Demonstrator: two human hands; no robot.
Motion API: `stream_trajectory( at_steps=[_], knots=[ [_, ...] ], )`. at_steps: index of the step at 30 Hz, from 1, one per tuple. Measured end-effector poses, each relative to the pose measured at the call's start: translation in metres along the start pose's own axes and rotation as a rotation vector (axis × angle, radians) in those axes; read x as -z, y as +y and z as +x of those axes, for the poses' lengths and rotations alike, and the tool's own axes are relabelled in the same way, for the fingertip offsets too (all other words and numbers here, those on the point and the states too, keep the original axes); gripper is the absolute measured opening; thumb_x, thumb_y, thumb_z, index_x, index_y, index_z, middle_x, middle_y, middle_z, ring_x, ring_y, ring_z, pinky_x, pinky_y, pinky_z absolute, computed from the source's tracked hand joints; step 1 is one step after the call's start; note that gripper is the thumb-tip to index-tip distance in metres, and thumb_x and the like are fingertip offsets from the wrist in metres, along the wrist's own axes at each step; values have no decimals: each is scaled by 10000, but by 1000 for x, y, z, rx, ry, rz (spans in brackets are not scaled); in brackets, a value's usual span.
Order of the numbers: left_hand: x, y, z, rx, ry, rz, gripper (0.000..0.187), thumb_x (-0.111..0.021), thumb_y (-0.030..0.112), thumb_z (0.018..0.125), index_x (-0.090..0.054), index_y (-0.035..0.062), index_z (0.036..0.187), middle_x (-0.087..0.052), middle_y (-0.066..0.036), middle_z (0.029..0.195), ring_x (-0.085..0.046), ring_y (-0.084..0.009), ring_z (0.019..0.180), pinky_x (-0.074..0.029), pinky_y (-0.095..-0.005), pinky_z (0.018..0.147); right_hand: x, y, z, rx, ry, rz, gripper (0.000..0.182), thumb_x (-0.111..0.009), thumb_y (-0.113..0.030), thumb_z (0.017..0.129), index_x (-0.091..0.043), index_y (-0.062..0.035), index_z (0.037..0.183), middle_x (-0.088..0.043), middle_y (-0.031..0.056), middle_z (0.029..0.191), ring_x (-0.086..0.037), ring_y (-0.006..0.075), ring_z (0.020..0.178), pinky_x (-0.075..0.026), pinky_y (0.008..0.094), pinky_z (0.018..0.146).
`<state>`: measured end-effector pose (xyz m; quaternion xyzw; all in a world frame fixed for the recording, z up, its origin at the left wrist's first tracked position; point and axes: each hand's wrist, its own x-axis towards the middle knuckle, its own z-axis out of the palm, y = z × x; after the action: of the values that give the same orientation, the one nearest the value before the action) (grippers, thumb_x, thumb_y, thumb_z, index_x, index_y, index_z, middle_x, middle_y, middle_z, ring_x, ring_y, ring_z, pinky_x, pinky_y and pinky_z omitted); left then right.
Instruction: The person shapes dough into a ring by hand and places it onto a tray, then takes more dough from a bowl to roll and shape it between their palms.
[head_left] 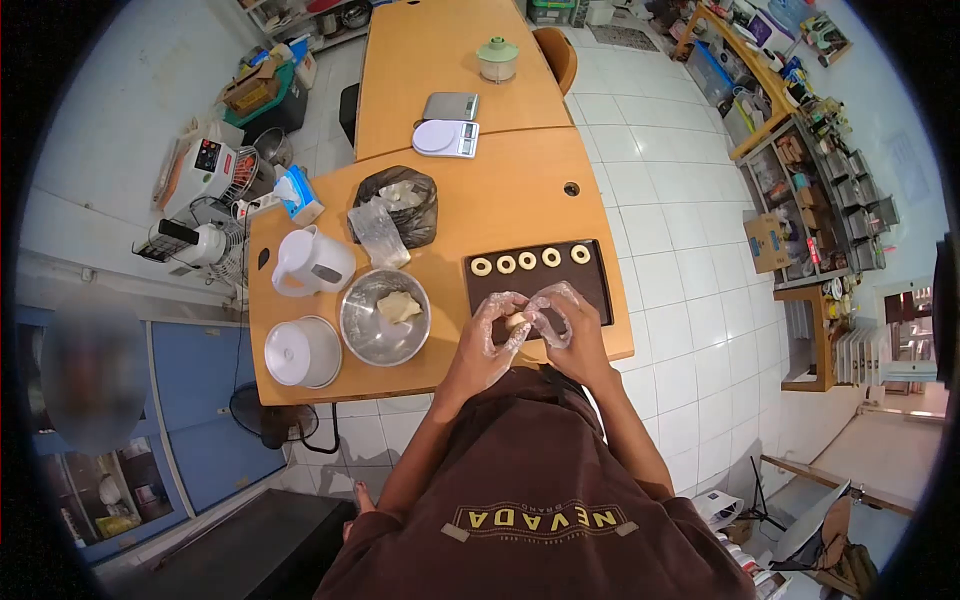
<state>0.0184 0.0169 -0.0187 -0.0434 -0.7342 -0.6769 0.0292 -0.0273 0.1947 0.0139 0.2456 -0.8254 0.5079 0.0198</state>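
A dark baking tray (480, 284) lies near the table's right edge, with a row of several pale dough rings (527, 261) along its far side. Over the tray's near part, my left hand (491, 335) and my right hand (568, 325), both in clear plastic gloves, meet around a small piece of dough (517, 321). The fingers of both hands are closed on that piece, which is partly hidden by them. To the left, a steel bowl (365, 338) holds a larger lump of dough (399, 307).
Left of the bowl stand a white pitcher (318, 262) and a white lidded tub (302, 352). Behind it are a black plastic bag (418, 222) and a tissue box (301, 196). Farther back are a white scale (443, 138), a grey scale (452, 106) and a green-topped container (497, 62).
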Motion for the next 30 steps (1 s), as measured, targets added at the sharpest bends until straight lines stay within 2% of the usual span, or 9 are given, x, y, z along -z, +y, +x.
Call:
stream_trajectory(
  at_steps=[2, 3, 4, 5, 8, 13, 19, 25, 30],
  knots=[
    [-2, -5, 0, 9, 23, -95, 291, -673, 8, 961, -585, 18, 1238, -618, -72, 1196, -626, -173, 1089, -516, -339, 968, -1, 2, -1, -67, 19, 160, 190, -697, -31, 937, -665, -5, 1122, -665, 132, 1097, -668, 303, 1017, -527, 390, 894],
    [-4, 0, 2, 132, 22, -307, 245, -665, 48, 981, -587, 29, 1212, -623, -56, 1178, -626, -144, 1069, -513, -321, 972, -3, 0, 1, -133, 53, 303, 189, -690, -44, 957, -662, -4, 1140, -664, 121, 1115, -666, 271, 1042, -528, 379, 912],
    [-3, 2, 5, 128, 30, -392, 233, -662, 63, 988, -587, 31, 1206, -625, -54, 1166, -626, -137, 1064, -513, -316, 968, -5, -2, 4, -197, 87, 446, 190, -683, -57, 977, -658, -2, 1157, -662, 110, 1134, -664, 239, 1067, -529, 368, 930],
    [-1, 3, 9, 126, 39, -477, 223, -659, 79, 994, -586, 33, 1200, -627, -52, 1154, -626, -131, 1060, -514, -311, 964, -3, -8, 4, -260, 91, 556, 216, -664, -74, 1009, -650, 7, 1208, -650, 88, 1180, -629, 173, 1119, -517, 344, 978],
    [-1, 12, 18, 100, 63, -591, 177, -646, 118, 1015, -593, 33, 1161, -638, -49, 1069, -624, -125, 987, -509, -295, 921, -4, 8, -3, -198, -14, 634, 237, -665, -56, 1004, -652, 9, 1232, -649, 91, 1202, -633, 175, 1118, -514, 338, 978],
    [-10, 17, 23, 141, 126, -650, 88, -618, 88, 1020, -606, 36, 1090, -620, -38, 1010, -609, -126, 929, -492, -293, 884, 0, 6, -5, -263, 14, 612, 236, -673, -48, 1000, -655, 25, 1223, -656, 99, 1175, -644, 172, 1098, -514, 320, 970],
    [-26, 9, 29, 174, 125, -699, 70, -615, 75, 1014, -601, 31, 1067, -595, -29, 985, -600, -125, 914, -486, -301, 871, 11, 11, -8, -291, 58, 516, 214, -674, -25, 983, -676, 16, 1193, -680, 114, 1142, -659, 191, 1070, -517, 336, 953],
    [-35, 10, 40, 186, 90, -517, 53, -606, 70, 1019, -592, 30, 1050, -605, -37, 987, -609, -128, 915, -487, -302, 878, 30, 17, -1, -216, 35, 345, 219, -673, -1, 958, -682, 16, 1176, -687, 131, 1115, -665, 211, 1045, -514, 335, 927],
    [-39, 20, 48, 194, 126, -521, 85, -602, 81, 1022, -592, 25, 1085, -622, -54, 1002, -629, -142, 952, -496, -307, 900, 30, 22, 5, -240, 98, 514, 221, -666, -5, 967, -679, 23, 1186, -677, 118, 1099, -656, 200, 1034, -515, 330, 921]
  ],
)
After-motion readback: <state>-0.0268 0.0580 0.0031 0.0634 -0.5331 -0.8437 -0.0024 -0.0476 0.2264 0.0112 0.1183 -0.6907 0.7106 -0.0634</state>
